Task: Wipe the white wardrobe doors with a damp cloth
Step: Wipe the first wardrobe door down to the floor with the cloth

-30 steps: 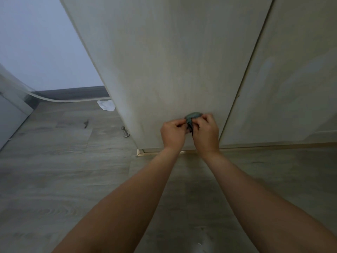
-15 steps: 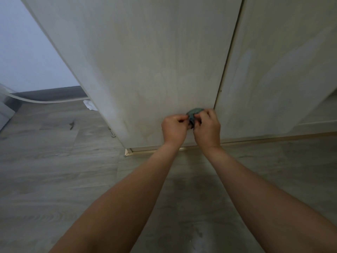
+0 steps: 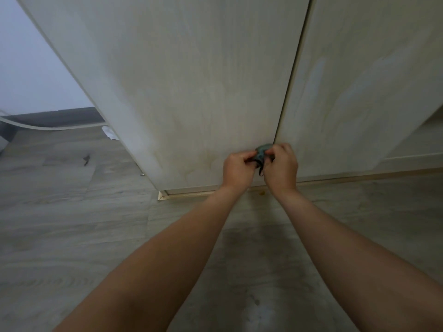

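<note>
Two white wardrobe doors fill the upper view: the left door [image 3: 191,87] and the right door [image 3: 364,92], split by a dark vertical gap. A small bunched grey-green cloth [image 3: 261,151] is held low, in front of that gap near the doors' bottom edge. My left hand [image 3: 237,167] grips its left side with curled fingers. My right hand [image 3: 281,167] grips its right side, fingers curled over the top. Most of the cloth is hidden between my two hands.
A light wooden plinth strip [image 3: 187,193] runs under the doors. Grey wood-look floor [image 3: 72,224] spreads left and below. A white scrap [image 3: 109,133] lies by the wardrobe's left corner, a dark bit [image 3: 86,159] further left, and a small yellow speck [image 3: 261,193] sits by the plinth.
The view has swung right, so the door gap sits now just above my hands. Both hands keep gripping the bunched cloth close together.
</note>
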Action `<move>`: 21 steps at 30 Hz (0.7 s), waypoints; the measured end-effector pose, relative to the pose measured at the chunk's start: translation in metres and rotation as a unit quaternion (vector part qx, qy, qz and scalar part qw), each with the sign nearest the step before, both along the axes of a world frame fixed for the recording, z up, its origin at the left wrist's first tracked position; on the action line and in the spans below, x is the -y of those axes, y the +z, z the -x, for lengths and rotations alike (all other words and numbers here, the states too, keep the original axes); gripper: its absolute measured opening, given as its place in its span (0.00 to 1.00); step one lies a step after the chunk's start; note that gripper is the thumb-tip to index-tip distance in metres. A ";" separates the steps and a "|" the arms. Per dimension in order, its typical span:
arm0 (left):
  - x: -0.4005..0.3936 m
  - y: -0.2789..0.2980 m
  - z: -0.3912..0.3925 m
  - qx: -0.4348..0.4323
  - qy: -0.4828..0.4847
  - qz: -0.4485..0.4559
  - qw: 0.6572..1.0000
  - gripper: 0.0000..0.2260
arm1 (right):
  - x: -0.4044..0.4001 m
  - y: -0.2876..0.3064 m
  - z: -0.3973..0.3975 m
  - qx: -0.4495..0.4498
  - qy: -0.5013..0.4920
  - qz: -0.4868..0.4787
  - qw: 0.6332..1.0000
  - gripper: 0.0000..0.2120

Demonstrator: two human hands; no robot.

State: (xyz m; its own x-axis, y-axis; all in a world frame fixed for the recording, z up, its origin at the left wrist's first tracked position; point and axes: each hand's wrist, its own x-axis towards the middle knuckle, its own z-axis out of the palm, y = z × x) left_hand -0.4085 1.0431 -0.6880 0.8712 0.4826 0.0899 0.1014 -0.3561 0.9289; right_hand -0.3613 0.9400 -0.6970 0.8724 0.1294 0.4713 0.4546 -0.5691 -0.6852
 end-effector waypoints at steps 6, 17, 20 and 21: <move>-0.012 0.009 0.018 0.029 0.055 0.068 0.996 0.11 | -0.020 0.012 0.030 0.042 0.038 -0.014 0.998 0.11; -0.140 0.050 0.120 0.154 0.257 -0.088 0.950 0.01 | -0.174 0.057 0.110 0.152 0.181 -0.069 0.969 0.07; -0.175 0.054 0.128 0.150 0.273 -0.091 0.946 0.01 | -0.218 0.058 0.119 0.124 0.172 -0.085 0.974 0.07; -0.182 0.054 0.129 0.145 0.272 -0.089 0.947 0.02 | -0.228 0.054 0.119 0.128 0.158 -0.085 0.975 0.07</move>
State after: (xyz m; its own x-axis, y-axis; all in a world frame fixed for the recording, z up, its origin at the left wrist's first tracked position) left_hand -0.5373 1.2255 -0.6338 0.4247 0.8072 0.4100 0.0638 -0.4784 0.8758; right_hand -0.4801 1.1685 -0.6425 0.6525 0.2727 0.7070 0.7575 -0.2612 -0.5984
